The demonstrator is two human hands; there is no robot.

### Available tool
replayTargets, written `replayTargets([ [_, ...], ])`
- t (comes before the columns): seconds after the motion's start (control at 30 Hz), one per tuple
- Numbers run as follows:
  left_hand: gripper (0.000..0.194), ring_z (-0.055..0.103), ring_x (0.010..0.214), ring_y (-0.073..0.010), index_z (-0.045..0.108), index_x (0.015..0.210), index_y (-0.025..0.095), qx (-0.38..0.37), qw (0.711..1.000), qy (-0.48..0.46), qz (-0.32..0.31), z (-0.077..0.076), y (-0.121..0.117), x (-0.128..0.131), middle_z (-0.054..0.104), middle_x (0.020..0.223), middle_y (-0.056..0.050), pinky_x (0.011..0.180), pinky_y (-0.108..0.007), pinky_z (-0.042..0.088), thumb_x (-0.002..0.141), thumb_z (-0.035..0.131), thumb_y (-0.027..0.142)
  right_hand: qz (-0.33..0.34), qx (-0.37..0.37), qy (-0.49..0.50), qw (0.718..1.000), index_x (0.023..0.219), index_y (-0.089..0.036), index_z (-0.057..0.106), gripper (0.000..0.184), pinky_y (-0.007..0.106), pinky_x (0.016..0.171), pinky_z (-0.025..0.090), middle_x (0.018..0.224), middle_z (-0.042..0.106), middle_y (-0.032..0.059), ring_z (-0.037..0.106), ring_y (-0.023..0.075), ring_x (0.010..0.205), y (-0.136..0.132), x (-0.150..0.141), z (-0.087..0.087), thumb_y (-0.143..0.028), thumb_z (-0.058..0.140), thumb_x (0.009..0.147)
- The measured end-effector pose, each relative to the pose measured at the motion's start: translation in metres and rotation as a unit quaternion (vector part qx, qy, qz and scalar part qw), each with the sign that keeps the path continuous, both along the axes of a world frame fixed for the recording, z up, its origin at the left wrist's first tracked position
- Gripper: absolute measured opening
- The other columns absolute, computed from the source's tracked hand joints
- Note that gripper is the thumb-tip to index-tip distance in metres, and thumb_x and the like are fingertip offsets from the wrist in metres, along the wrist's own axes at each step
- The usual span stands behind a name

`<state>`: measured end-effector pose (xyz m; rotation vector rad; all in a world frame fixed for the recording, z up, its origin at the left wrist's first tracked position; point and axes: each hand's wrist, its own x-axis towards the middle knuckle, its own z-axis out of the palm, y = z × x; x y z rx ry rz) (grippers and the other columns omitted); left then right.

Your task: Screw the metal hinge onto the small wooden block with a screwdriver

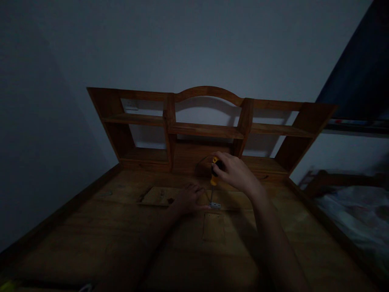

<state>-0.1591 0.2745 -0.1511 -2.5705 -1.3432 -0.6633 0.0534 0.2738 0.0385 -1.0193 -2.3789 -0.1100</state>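
Observation:
My right hand is closed round the yellow and black handle of a screwdriver held upright, its tip down on a small metal bracket on the wooden desk top. My left hand lies flat on the desk just left of the bracket, fingers spread and pressing on a wooden board. A small square wooden piece lies in front of the bracket. The scene is dim.
A wooden hutch with shelves and an arched top stands at the back of the desk against a pale wall. A bed with light bedding is at the right. A dark window or screen fills the upper right.

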Motion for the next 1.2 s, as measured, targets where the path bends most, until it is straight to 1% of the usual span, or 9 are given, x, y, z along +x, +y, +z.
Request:
replayTargets([
  [0.13, 0.074, 0.055, 0.109, -0.0289, 0.061, 0.123, 0.021, -0.005, 1.000, -0.005, -0.005, 0.0016, -0.0012, 0.0006, 0.062, 0.115, -0.011, 0.100, -0.045, 0.041, 0.078, 0.051, 0.079, -0.058, 0.017, -0.036, 0.998, 0.108, -0.020, 0.059, 0.038, 0.031, 0.068, 0.041, 0.089, 0.069, 0.0068, 0.065, 0.0246, 0.082, -0.0024, -0.0054, -0.0008, -0.052, 0.042, 0.098],
  [0.2, 0.075, 0.055, 0.108, -0.0292, 0.061, 0.123, 0.021, -0.004, 1.000, -0.006, -0.005, 0.0018, -0.0012, 0.0006, 0.062, 0.114, -0.011, 0.099, -0.045, 0.042, 0.078, 0.052, 0.079, -0.065, 0.023, -0.033, 0.997, 0.113, -0.021, 0.059, 0.041, 0.032, 0.069, 0.041, 0.095, 0.069, 0.0076, 0.065, 0.0253, 0.084, -0.0039, -0.0052, 0.0002, -0.054, 0.043, 0.097],
  [0.3, 0.074, 0.056, 0.108, -0.0290, 0.061, 0.124, 0.021, 0.001, 1.000, -0.004, -0.006, 0.0009, -0.0004, 0.0002, 0.062, 0.115, -0.011, 0.100, -0.046, 0.041, 0.078, 0.052, 0.078, -0.020, 0.000, -0.002, 1.000, 0.133, -0.023, 0.052, 0.041, 0.031, 0.077, 0.042, 0.113, 0.065, 0.0082, 0.064, 0.0230, 0.094, -0.0035, -0.0012, 0.0017, -0.043, 0.045, 0.098],
  [0.4, 0.074, 0.055, 0.109, -0.0287, 0.061, 0.124, 0.021, 0.002, 1.000, -0.003, -0.009, -0.0001, 0.0001, -0.0002, 0.062, 0.117, -0.011, 0.102, -0.046, 0.040, 0.079, 0.051, 0.079, 0.048, -0.061, 0.027, 0.997, 0.140, -0.022, 0.046, 0.044, 0.028, 0.078, 0.043, 0.112, 0.067, 0.0061, 0.064, 0.0189, 0.094, -0.0006, 0.0026, 0.0016, -0.034, 0.045, 0.098],
  [0.53, 0.076, 0.055, 0.110, -0.0290, 0.060, 0.125, 0.019, -0.006, 1.000, -0.001, -0.009, -0.0001, -0.0002, 0.0001, 0.062, 0.118, -0.012, 0.101, -0.045, 0.041, 0.080, 0.049, 0.079, 0.021, -0.050, 0.039, 0.998, 0.119, -0.020, 0.058, 0.032, 0.028, 0.072, 0.042, 0.096, 0.068, 0.0055, 0.064, 0.0199, 0.086, 0.0007, 0.0003, 0.0000, -0.042, 0.047, 0.098],
  [0.63, 0.076, 0.055, 0.111, -0.0294, 0.060, 0.125, 0.019, -0.009, 1.000, -0.001, -0.005, 0.0006, -0.0005, 0.0006, 0.062, 0.118, -0.012, 0.101, -0.045, 0.041, 0.080, 0.049, 0.079, -0.020, -0.038, 0.029, 0.999, 0.101, -0.020, 0.060, 0.039, 0.028, 0.067, 0.039, 0.082, 0.066, 0.0050, 0.064, 0.0214, 0.078, 0.0000, -0.0025, -0.0003, -0.057, 0.048, 0.095],
  [0.87, 0.075, 0.055, 0.110, -0.0294, 0.061, 0.123, 0.019, -0.003, 1.000, 0.006, -0.004, 0.0015, -0.0004, 0.0000, 0.062, 0.118, -0.012, 0.101, -0.046, 0.041, 0.080, 0.049, 0.079, 0.075, -0.062, 0.055, 0.994, 0.125, -0.023, 0.054, 0.032, 0.026, 0.074, 0.042, 0.105, 0.067, 0.0041, 0.063, 0.0172, 0.087, 0.0045, 0.0029, -0.0011, -0.037, 0.048, 0.097],
  [1.1, 0.078, 0.055, 0.109, -0.0292, 0.060, 0.126, 0.020, -0.007, 1.000, 0.002, -0.003, 0.0011, -0.0004, -0.0004, 0.062, 0.116, -0.012, 0.101, -0.046, 0.040, 0.079, 0.047, 0.080, -0.039, 0.011, 0.012, 0.999, 0.093, -0.020, 0.058, 0.033, 0.027, 0.062, 0.035, 0.076, 0.065, 0.0029, 0.060, 0.0186, 0.069, 0.0026, 0.0017, 0.0004, -0.052, 0.051, 0.094],
  [1.2, 0.078, 0.055, 0.108, -0.0291, 0.059, 0.127, 0.020, -0.008, 1.000, 0.000, -0.003, -0.0005, 0.0004, -0.0006, 0.062, 0.115, -0.012, 0.099, -0.045, 0.042, 0.079, 0.048, 0.080, -0.019, 0.004, 0.011, 1.000, 0.092, -0.020, 0.058, 0.024, 0.027, 0.064, 0.037, 0.081, 0.065, 0.0031, 0.060, 0.0175, 0.071, 0.0025, 0.0039, 0.0024, -0.043, 0.052, 0.094],
])
